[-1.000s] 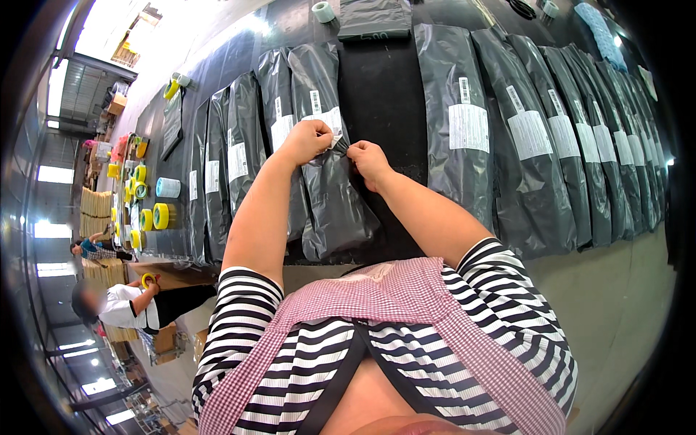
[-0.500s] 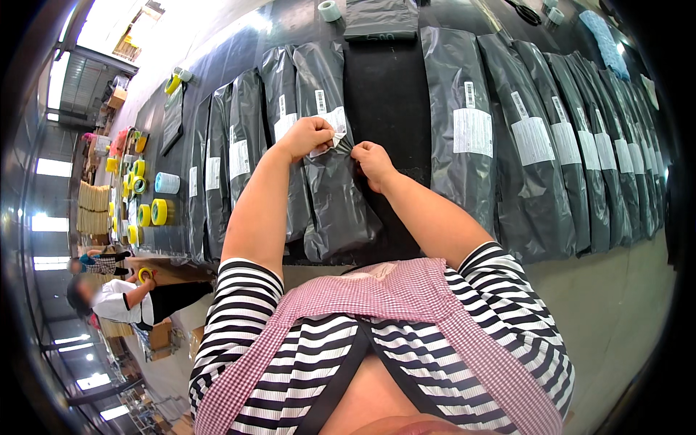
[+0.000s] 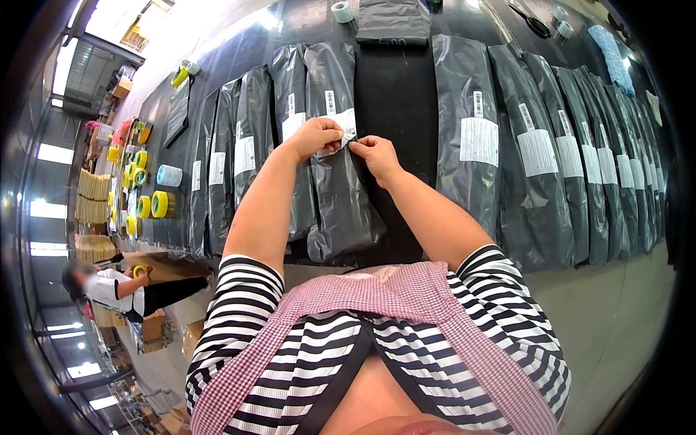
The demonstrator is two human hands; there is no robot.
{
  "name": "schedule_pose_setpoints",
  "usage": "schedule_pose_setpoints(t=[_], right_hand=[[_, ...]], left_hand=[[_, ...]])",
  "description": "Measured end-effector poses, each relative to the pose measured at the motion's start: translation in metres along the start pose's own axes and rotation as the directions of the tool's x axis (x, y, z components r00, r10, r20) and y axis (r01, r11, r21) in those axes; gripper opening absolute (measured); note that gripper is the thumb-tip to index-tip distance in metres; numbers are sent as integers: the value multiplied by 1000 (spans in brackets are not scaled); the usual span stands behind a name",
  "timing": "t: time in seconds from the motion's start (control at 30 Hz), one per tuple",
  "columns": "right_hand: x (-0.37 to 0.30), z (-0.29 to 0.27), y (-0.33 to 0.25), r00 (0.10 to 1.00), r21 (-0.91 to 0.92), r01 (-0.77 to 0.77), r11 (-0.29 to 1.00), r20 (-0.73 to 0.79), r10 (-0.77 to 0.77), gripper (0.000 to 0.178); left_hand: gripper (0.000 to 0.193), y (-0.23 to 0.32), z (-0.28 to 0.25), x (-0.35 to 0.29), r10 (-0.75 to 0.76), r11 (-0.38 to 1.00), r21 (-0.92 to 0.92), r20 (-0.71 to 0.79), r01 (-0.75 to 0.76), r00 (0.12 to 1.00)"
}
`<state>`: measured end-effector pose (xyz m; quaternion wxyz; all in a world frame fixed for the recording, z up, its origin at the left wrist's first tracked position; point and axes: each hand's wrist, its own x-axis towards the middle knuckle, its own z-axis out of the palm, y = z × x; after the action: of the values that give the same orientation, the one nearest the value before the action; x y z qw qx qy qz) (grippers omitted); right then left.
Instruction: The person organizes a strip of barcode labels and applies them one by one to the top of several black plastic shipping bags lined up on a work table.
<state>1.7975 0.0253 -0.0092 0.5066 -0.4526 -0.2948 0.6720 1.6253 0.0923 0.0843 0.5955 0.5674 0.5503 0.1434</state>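
Note:
A long dark grey plastic mailing bag [image 3: 337, 210] lies in front of me, a white shipping label [image 3: 342, 116] on its upper half. My left hand [image 3: 319, 138] is closed, pinching the label's lower right part, which is lifted and creased. Close beside it, my right hand [image 3: 377, 158] pinches at the bag's right edge by that corner. Whether its fingertips hold only plastic or label as well is hidden. Another labelled grey bag [image 3: 291, 87] lies against this one on the left.
More labelled bags [image 3: 464, 196] lie in a row to the right, several more to the left. At the back are a folded grey bag stack [image 3: 394, 22], scissors [image 3: 535, 25] and a tape roll [image 3: 342, 11]. Yellow tape rolls [image 3: 159, 204] stand at left; a person [image 3: 119, 286] works beyond.
My right hand has come closer to my left at the label's corner. The plastic it drew into folds looks less stretched. The whole view has shifted slightly.

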Motion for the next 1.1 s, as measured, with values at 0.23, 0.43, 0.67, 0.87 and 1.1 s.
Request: schedule_pose_setpoints(t=[0.23,0.43,0.67,0.87,1.1], right_hand=[[-7,-2,-10,996,137,-91,986,39,86,10],[-2,-4,-7,983,273,-183,944,74,170,16],[5,-5,-3,973,319,-231,919,91,212,27],[6,-15,-3,956,345,-279,896,192,224,25],[7,-18,2,951,295,-282,913,215,224,19]], left_hand=[[23,0,23,-16,196,900,420,-145,-119,970],[17,-6,34,-19,466,742,606,-161,-286,870],[17,8,29,-19,279,854,496,-180,-157,943],[17,-1,13,-6,170,943,308,-120,-126,978],[16,-7,-3,5,104,988,120,-58,-97,993]])
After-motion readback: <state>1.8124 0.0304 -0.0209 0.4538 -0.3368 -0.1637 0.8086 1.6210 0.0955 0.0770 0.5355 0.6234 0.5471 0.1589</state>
